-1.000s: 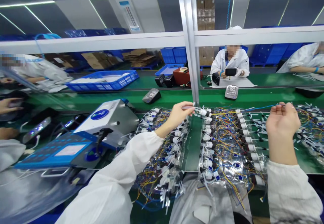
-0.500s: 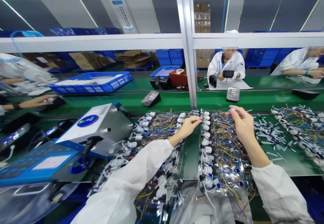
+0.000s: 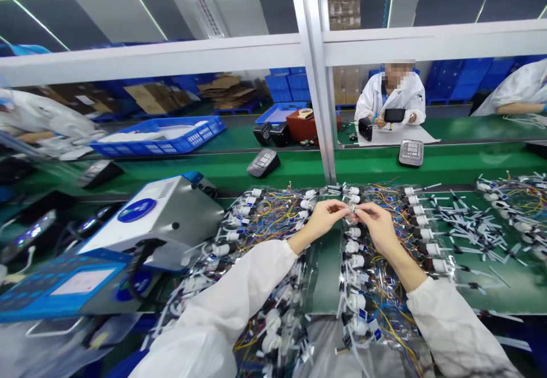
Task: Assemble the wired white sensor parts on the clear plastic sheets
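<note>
My left hand (image 3: 327, 218) and my right hand (image 3: 378, 225) meet fingertip to fingertip over the top end of a row of small white cylindrical parts with black ends (image 3: 354, 261). Both hands are closed in a pinch. Whatever sits between the fingertips is small, pale and mostly hidden, so I cannot make out its kind. Under my right hand and wrist spreads a clear plastic sheet with red, yellow and blue wires (image 3: 387, 304). Left of my left hand lies another batch of wired parts (image 3: 273, 210).
Loose pale tubes with black pieces (image 3: 474, 227) are scattered to the right. A grey-and-blue bench machine (image 3: 149, 213) stands at left. Display units (image 3: 411, 153) sit on the green ledge beyond a metal post (image 3: 318, 93). A co-worker in white (image 3: 391, 96) sits opposite.
My right hand has moved left and down from the far side of the wires to meet my left hand. My left hand stays near the row's end, slightly lower. The view has shifted a little.
</note>
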`<state>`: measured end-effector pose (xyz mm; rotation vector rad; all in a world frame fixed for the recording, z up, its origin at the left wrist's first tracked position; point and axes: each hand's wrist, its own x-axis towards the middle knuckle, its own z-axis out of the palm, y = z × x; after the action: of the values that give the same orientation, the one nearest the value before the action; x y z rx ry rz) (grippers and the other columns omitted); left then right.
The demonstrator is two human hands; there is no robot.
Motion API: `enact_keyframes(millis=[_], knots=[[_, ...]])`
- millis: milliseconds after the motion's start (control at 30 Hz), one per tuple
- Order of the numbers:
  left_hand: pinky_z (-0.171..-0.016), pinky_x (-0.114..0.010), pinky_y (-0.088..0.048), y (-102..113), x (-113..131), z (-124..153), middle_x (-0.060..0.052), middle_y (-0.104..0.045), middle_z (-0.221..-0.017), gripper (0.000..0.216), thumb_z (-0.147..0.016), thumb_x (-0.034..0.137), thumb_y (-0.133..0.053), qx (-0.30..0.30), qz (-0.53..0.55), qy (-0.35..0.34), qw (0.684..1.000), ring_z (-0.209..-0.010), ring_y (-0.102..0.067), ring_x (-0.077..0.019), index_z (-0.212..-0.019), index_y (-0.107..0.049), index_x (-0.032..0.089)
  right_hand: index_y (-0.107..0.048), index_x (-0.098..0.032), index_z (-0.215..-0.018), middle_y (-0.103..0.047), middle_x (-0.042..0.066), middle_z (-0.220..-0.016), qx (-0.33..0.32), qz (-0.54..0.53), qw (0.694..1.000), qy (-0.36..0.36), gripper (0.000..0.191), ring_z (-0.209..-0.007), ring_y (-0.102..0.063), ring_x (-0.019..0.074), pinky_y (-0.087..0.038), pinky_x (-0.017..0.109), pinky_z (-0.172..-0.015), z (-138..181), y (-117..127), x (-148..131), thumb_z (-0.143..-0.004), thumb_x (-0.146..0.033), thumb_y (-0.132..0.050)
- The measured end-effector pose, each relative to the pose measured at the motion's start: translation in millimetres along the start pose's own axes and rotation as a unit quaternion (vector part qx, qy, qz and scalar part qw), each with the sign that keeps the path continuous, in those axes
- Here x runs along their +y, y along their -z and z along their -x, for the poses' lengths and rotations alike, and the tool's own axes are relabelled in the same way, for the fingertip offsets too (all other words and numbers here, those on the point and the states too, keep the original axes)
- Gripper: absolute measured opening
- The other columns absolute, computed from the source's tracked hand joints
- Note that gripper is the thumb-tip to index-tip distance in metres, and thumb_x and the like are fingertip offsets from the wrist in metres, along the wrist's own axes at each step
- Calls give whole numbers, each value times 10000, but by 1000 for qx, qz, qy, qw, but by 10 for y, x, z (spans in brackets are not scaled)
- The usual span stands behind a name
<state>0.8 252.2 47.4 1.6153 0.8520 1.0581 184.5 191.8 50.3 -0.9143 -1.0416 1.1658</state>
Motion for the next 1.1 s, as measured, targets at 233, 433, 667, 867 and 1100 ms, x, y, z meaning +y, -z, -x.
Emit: enact_keyframes(millis=[233,433,667,867,1100], knots=[[-793,-314,-569,17,65,30,-94,-799,-901,337,-853,482,-775,-31,-52,-13,998,-832,-723,-217,-916,-809,153,-773,-212,-932,-780,48,-913,0,-22,1000,-13,251,-812,-765,213,-648,385,-841,28,-13,43,-815,-428,-822],[-786,-313,-552,12,91,46,-93,-784,-904,345,-876,496,-748,-40,-66,-22,997,-832,-706,-215,-917,-796,157,-772,-211,-920,-782,46,-881,3,-11,1000,-16,268,-796,-769,215,-652,397,-846,31,-4,43,-806,-448,-827],[-789,-307,-557,-5,121,48,-89,-793,-896,346,-870,492,-754,-36,-69,-11,997,-820,-707,-213,-897,-793,149,-774,-205,-877,-751,39,-853,-8,15,1000,2,250,-759,-759,198,-657,377,-784,31,-15,14,-810,-440,-824],[-792,-309,-553,-6,135,73,-85,-794,-886,305,-909,451,-718,-45,-120,-19,992,-824,-716,-217,-903,-794,155,-785,-216,-864,-701,47,-875,-6,89,995,54,234,-712,-726,189,-648,374,-742,33,-1,82,-849,-450,-788],[-824,-323,-553,-40,109,79,-89,-777,-924,267,-913,428,-714,-29,-100,-44,994,-855,-705,-213,-926,-778,168,-788,-236,-874,-692,53,-893,-15,108,991,76,206,-729,-713,193,-644,381,-752,50,-12,24,-875,-441,-765]])
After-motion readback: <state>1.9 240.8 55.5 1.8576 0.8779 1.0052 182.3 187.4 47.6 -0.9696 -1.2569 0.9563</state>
